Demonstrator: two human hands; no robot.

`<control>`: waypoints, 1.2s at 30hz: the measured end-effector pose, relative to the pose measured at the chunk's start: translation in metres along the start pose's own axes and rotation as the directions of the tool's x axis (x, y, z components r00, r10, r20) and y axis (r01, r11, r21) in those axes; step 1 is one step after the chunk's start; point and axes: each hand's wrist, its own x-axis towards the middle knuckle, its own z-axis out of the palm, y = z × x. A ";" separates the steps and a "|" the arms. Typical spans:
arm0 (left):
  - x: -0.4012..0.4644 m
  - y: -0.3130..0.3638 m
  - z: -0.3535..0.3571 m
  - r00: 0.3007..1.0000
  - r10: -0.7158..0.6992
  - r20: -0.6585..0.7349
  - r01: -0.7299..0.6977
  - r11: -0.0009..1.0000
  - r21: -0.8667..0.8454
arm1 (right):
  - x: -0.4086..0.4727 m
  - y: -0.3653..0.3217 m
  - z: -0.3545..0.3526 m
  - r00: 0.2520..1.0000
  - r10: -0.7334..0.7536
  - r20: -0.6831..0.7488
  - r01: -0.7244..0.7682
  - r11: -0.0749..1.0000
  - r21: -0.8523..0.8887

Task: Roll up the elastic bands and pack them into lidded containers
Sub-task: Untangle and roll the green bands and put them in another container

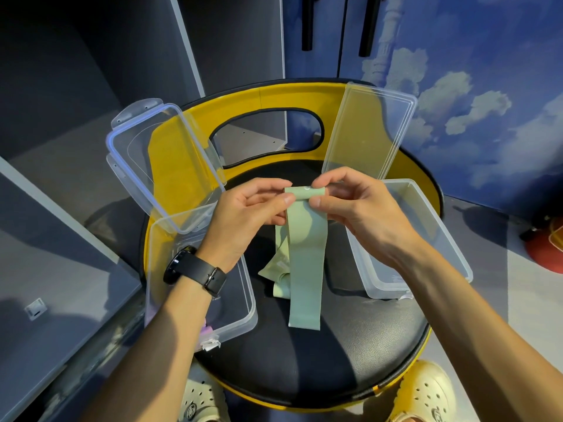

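Band in hand: a sage-green elastic band (305,263) hangs above the seat, its top end turned into a small tight roll (307,192) held level between both hands, the loose tail dropping straight down toward the cushion.
Left hand: the left hand (246,217) pinches the left end of the roll, thumb on the near side and fingers curled behind it; a black watch (195,271) sits on that wrist.
Right hand: the right hand (356,205) pinches the right end of the roll, thumb tip pressed on the front, fingers curled over the top.
Second band: a paler green band (278,269) lies crumpled on the seat just behind and left of the hanging tail.
Left container: a clear plastic container (243,303) rests on the seat's left side under the left forearm, its hinged lid (161,166) standing open and tilted back; something small and purple shows at its near end, too hidden to name.
Right container: a second clear container (438,239) sits on the seat's right side, its lid (370,132) raised against the backrest.
Setting: both containers rest on a round black seat (320,360) with a yellow backrest (265,99); pale clogs (423,391) show below, grey cabinet panels (61,208) at left, a cloud-painted wall (487,102) at right.
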 end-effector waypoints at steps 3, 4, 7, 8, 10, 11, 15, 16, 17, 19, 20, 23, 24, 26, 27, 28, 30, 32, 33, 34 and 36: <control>0.001 -0.001 -0.001 1.000 0.026 -0.009 -0.025 0.999 0.023 | 0.000 0.000 0.000 1.000 0.024 -0.008 -0.024 1.000 -0.007; 0.000 -0.001 -0.001 0.999 0.036 -0.013 -0.036 0.999 0.026 | 0.000 0.000 -0.001 0.999 0.044 -0.008 -0.044 0.999 -0.010; 0.001 -0.003 -0.002 0.998 0.066 -0.019 -0.066 0.998 0.023 | -0.002 -0.003 -0.004 0.995 0.102 0.001 -0.102 0.994 -0.027; 0.001 -0.003 -0.002 0.997 0.075 -0.014 -0.075 0.997 0.029 | -0.002 -0.003 -0.006 0.994 0.112 0.001 -0.111 0.993 -0.034; 0.000 -0.003 -0.002 0.996 0.088 -0.002 -0.088 0.995 0.039 | -0.003 -0.003 -0.008 0.993 0.118 -0.002 -0.118 0.992 -0.033; 0.000 -0.003 -0.001 0.996 0.091 0.000 -0.091 0.995 0.036 | -0.003 -0.003 -0.009 0.993 0.119 -0.002 -0.119 0.993 -0.025; 0.000 -0.003 0.001 0.995 0.097 0.001 -0.097 0.995 0.013 | -0.002 -0.001 -0.009 0.994 0.111 -0.005 -0.110 0.994 0.025; -0.001 -0.004 0.001 0.996 0.093 0.009 -0.093 0.996 0.011 | -0.002 0.000 -0.010 0.995 0.103 -0.012 -0.103 0.994 0.031; 0.000 -0.004 0.001 0.996 0.084 0.021 -0.084 0.996 0.005 | -0.001 0.000 -0.010 0.995 0.094 -0.022 -0.093 0.995 0.033; 0.000 -0.004 0.000 0.997 0.055 0.054 -0.053 0.998 -0.030 | -0.001 0.000 -0.010 0.996 0.072 -0.045 -0.070 0.997 0.033; 0.000 -0.005 0.000 0.997 0.037 0.069 -0.034 0.998 -0.053 | -0.001 0.000 -0.010 0.997 0.062 -0.054 -0.060 0.997 0.038; -0.001 -0.004 0.003 0.997 -0.022 0.070 0.028 0.996 -0.086 | -0.001 0.001 -0.010 0.998 0.033 -0.061 -0.030 0.998 0.053; -0.001 -0.004 0.004 0.998 -0.035 0.059 0.040 0.996 -0.078 | -0.001 0.000 -0.010 0.998 0.025 -0.059 -0.022 0.998 0.053; -0.001 -0.004 0.005 0.998 -0.041 0.040 0.043 0.997 -0.058 | -0.001 0.001 -0.009 0.999 0.018 -0.051 -0.015 0.998 0.057; -0.001 -0.004 0.005 0.999 -0.040 0.035 0.042 0.998 -0.053 | -0.001 0.001 -0.009 0.999 0.017 -0.049 -0.014 0.998 0.058; -0.001 -0.004 0.005 0.999 -0.037 0.034 0.038 0.998 -0.049 | -0.001 0.001 -0.009 0.999 0.014 -0.046 -0.012 0.999 0.052; -0.002 -0.005 0.005 0.999 -0.029 0.033 0.030 0.999 -0.033 | -0.001 0.002 -0.008 0.999 0.001 -0.037 0.000 1.000 0.024; -0.002 -0.005 0.005 1.000 -0.015 0.025 0.015 1.000 -0.027 | -0.001 0.003 -0.008 1.000 0.002 -0.029 -0.002 1.000 0.020; -0.002 -0.005 0.004 1.000 -0.007 0.017 0.008 0.999 -0.034 | 0.000 0.004 -0.008 0.999 0.015 -0.029 -0.014 0.999 0.037; -0.001 -0.005 0.004 1.000 -0.001 0.010 0.001 0.999 -0.042 | -0.001 0.003 -0.008 0.999 0.040 -0.026 -0.038 0.997 0.065; -0.001 -0.006 0.002 1.000 0.012 -0.001 -0.012 0.999 -0.047 | -0.001 0.002 -0.009 0.994 0.106 -0.007 -0.104 0.989 0.107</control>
